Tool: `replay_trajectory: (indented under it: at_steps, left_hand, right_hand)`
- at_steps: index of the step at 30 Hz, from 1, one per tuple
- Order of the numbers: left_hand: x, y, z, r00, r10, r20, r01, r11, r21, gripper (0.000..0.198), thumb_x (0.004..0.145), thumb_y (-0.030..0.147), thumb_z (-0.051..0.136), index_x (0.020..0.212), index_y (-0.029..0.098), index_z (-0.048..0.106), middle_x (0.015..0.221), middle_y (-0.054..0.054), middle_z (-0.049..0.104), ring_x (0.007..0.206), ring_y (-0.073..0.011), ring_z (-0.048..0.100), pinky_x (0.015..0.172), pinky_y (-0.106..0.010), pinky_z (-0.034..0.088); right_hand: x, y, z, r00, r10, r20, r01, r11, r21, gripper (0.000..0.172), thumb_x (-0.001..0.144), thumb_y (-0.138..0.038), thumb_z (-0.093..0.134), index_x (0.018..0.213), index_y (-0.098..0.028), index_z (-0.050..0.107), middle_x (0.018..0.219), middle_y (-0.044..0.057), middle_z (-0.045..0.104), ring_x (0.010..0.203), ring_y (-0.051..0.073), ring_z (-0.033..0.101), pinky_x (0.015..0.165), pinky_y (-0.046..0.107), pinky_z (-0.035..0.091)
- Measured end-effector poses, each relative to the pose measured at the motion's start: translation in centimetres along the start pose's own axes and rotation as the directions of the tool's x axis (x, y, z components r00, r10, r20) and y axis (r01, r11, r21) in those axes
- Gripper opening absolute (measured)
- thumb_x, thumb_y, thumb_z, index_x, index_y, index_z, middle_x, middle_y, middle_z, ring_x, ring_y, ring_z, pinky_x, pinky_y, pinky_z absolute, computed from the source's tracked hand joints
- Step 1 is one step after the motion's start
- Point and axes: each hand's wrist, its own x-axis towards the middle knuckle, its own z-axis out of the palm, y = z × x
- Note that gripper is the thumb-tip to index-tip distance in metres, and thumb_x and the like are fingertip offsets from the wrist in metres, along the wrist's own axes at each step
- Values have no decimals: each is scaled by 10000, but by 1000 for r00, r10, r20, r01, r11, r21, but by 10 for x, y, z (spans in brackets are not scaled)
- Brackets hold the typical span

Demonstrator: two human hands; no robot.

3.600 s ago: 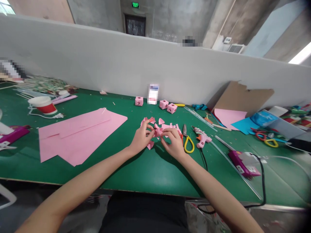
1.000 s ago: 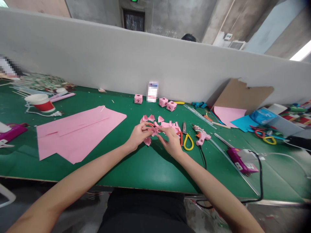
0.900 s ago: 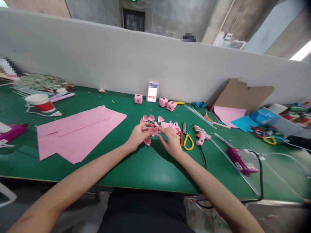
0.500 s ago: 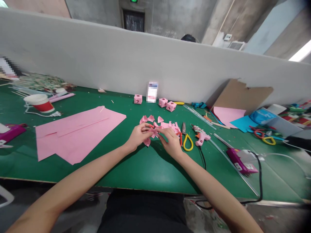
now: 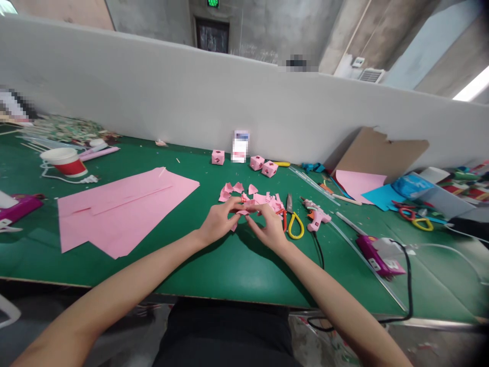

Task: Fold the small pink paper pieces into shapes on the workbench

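Note:
A small folded piece of pink paper (image 5: pixel 243 212) is pinched between my two hands, just above the green table. My left hand (image 5: pixel 219 223) grips its left side with thumb and fingers. On its right side, the fingers of my right hand (image 5: pixel 271 229) are closed on it; they hide part of it. Right behind my hands lie curved pink paper pieces (image 5: pixel 238 187) and a heap of small pink strips (image 5: pixel 273 200). Scissors with yellow and red handles (image 5: pixel 295 224) rest beside my right hand, and a pink glue gun (image 5: pixel 318 217) lies further right.
At left lies a large pink paper sheet (image 5: pixel 126 214), with a paper cup (image 5: pixel 64 162) behind it. Small pink paper cubes (image 5: pixel 218 157) stand near the white partition (image 5: pixel 171 97). A purple power strip (image 5: pixel 376 256), cables and a clear ruler-like strip (image 5: pixel 367 265) occupy the right side.
Both hands have turned the pink paper piece slightly, and it now shows flatter between the fingertips. The tabletop things keep their places; the view has shifted a little.

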Motion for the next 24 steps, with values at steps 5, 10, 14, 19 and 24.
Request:
replay_trajectory:
  at_steps: [5, 10, 14, 19, 24]
  left_hand:
    - [-3, 1, -1, 998, 69, 13, -70, 989, 130, 335, 861, 179, 595, 1187, 222, 536, 1054, -41, 754, 1023, -202, 704, 904, -315, 518]
    - [-4, 0, -2, 990, 138, 19, -140, 981, 136, 339, 857, 114, 571, 1179, 211, 531, 1092, -50, 744, 1076, -193, 683, 949, -317, 501]
    - [-6, 0, -1, 982, 189, 17, -189, 971, 144, 307, 878, 123, 553, 1174, 202, 534, 1097, -63, 741, 1092, -190, 676, 962, -319, 502]
    - [-6, -1, -2, 981, 196, -1, -194, 972, 130, 328, 914, 181, 526, 1241, 196, 515, 1193, -78, 703, 1117, -184, 662, 999, -335, 488]
    - [-4, -4, -6, 980, 199, 9, -197, 960, 200, 244, 899, 185, 525, 1112, 222, 638, 1134, -51, 723, 1067, -184, 680, 933, -291, 518]
  right_hand:
    - [0, 2, 0, 998, -56, -38, 55, 998, -40, 151, 919, -231, 559, 1058, -232, 617, 939, 67, 704, 872, 212, 668, 756, 358, 562]
    - [0, -1, 0, 993, -107, -54, 105, 994, -40, 136, 907, -208, 584, 1039, -229, 612, 943, 69, 702, 884, 209, 663, 766, 351, 557]
    - [0, -2, -1, 988, -141, -65, 140, 990, -17, 129, 908, -183, 582, 1024, -231, 613, 943, 70, 700, 886, 196, 662, 764, 345, 559]
    - [1, -3, -2, 982, -169, -88, 166, 985, -39, 96, 908, -182, 583, 961, -243, 636, 930, 71, 696, 880, 196, 666, 753, 354, 566]
    - [-1, -1, 0, 972, -214, -98, 210, 976, -53, 128, 894, -172, 602, 984, -255, 641, 915, 65, 697, 868, 198, 665, 750, 356, 569]
